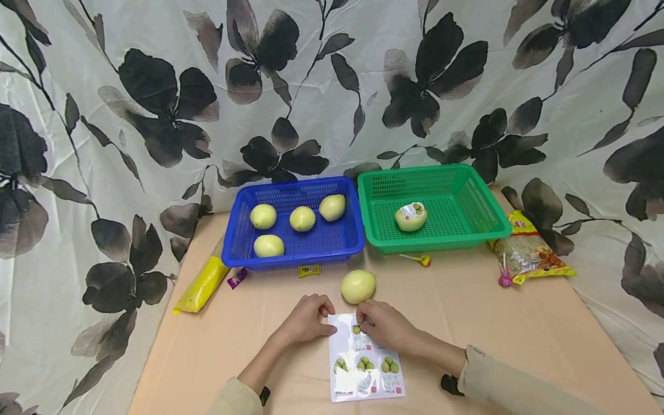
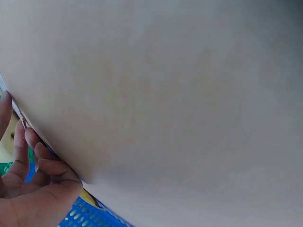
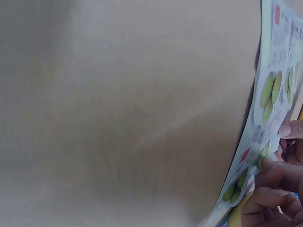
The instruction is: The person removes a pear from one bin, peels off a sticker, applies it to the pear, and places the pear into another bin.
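Observation:
A white sheet of stickers (image 1: pixel 344 386) printed with green fruit lies on the table. My left hand (image 1: pixel 306 319) holds its upper left edge, with thumb and curled fingers at the corner. At the sheet's top, my right hand (image 1: pixel 386 325) pinches a sticker (image 3: pixel 264 152) between thumb and forefinger; the hand partly hides it. Just beyond the sheet sits a pale yellow-green, melon-like fruit (image 1: pixel 358 286), close to the right fingertips. In the left wrist view, the left hand (image 2: pixel 40 182) shows at the lower left, its fingers against the sheet's edge.
A blue basket (image 1: pixel 295 260) holds several similar fruits. Beside it, a green basket (image 1: pixel 441 242) contains one fruit bearing a sticker (image 1: pixel 412 211). A yellow packet (image 1: pixel 202 285) lies left, a snack bag (image 1: pixel 534 253) right. Small wrapped candies (image 1: pixel 309 270) and lollipops (image 1: pixel 425 260) lie before the baskets.

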Tool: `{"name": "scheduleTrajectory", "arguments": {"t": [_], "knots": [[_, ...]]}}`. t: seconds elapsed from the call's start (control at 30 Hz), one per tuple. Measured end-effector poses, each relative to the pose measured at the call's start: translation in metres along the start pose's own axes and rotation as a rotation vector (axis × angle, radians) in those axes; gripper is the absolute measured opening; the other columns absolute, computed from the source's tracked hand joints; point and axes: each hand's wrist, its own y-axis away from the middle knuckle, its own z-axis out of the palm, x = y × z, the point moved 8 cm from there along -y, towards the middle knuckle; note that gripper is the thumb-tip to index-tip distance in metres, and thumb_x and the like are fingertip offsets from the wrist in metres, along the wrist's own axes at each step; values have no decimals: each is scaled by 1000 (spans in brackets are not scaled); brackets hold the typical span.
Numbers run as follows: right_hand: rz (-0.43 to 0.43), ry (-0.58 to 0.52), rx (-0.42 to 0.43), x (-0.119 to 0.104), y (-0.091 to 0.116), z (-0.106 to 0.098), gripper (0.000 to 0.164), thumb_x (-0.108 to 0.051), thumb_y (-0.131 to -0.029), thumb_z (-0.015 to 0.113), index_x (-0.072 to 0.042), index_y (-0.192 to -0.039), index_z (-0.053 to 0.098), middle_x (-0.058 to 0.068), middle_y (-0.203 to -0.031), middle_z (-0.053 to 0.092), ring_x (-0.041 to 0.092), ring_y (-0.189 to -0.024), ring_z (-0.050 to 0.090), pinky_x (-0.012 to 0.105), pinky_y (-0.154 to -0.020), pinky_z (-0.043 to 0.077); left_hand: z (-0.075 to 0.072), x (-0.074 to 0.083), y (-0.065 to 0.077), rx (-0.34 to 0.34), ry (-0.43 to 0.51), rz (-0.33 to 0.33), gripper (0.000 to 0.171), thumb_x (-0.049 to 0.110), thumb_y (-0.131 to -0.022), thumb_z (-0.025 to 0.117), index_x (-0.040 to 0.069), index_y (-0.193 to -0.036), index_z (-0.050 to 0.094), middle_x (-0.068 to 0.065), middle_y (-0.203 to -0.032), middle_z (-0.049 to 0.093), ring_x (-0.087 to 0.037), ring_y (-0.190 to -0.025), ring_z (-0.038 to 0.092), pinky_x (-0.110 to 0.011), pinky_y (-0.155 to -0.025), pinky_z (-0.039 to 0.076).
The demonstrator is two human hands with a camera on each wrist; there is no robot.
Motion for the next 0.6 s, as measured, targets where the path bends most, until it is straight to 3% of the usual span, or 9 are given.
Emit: {"name": "scheduleTrajectory", "arguments": {"t": [0.33,0.6], "knots": [[-158,0,6,-8,7,-8,14,-2,-96,71,-15,-92,69,-7,-92,65,3,-84,57,22,-75,54,0,0,-1,11,-8,-16,31,15,-73,93,13,-91,68,-2,-85,60,-12,-81,43,-27,-78,33],[-174,-52,-14,-12,26,-21,14,-4,-96,72,-17,-94,69,-10,-91,62,-2,-82,51,18,-72,50,0,0,-1,13,-6,-16,31,15,-74,93,13,-91,68,-2,-85,60,-13,-82,43,-27,-78,33]]}}
